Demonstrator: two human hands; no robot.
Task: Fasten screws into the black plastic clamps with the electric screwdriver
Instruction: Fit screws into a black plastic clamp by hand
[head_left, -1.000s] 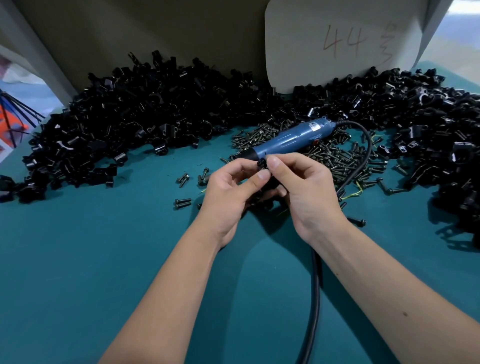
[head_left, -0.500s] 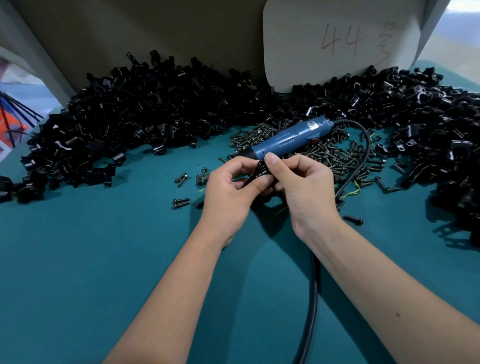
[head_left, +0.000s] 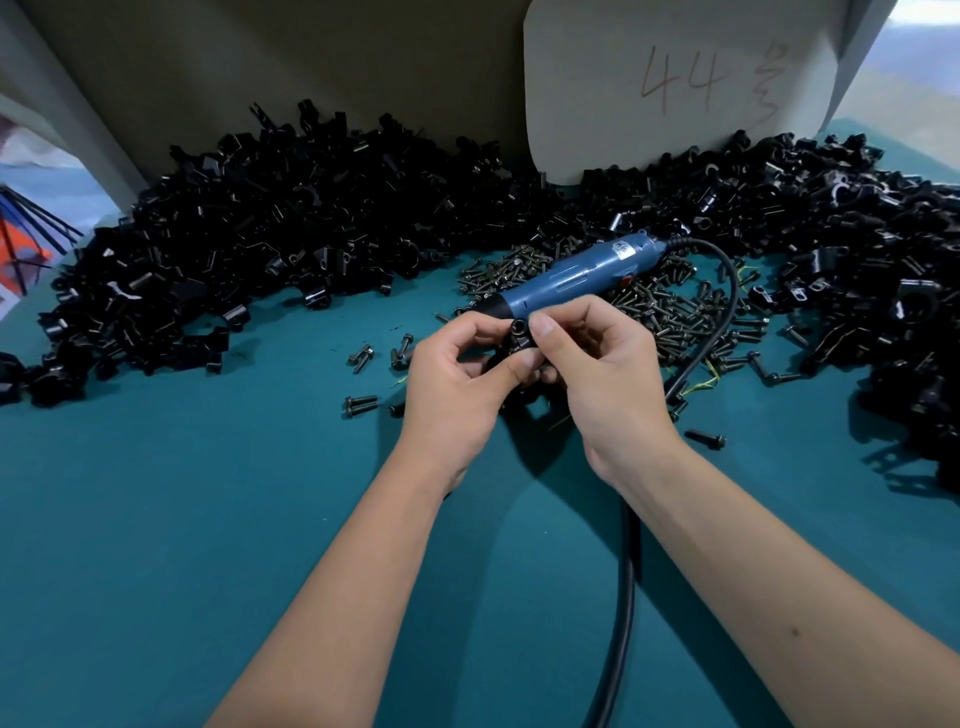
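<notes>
At the table's centre my left hand (head_left: 457, 384) and my right hand (head_left: 608, 379) meet around one small black plastic clamp (head_left: 519, 338). The left thumb and fingers pinch it from the left; the right thumb and index finger pinch it from above, where a screw head shows. Most of the clamp is hidden by my fingers. The blue electric screwdriver (head_left: 576, 283) lies just behind my hands on a heap of screws (head_left: 670, 322), tip pointing left, with nobody holding it.
Big piles of black clamps (head_left: 291, 234) ring the back and right (head_left: 878, 249) of the teal table (head_left: 182, 519). Loose screws (head_left: 361, 404) lie left of my hands. The screwdriver's black cable (head_left: 626, 582) runs toward me between my forearms. A card marked 44 (head_left: 675, 83) leans behind.
My hands stay nearly in place. The fingers have shifted on the clamp, and the screw head at its top shows more clearly between my thumbs.
</notes>
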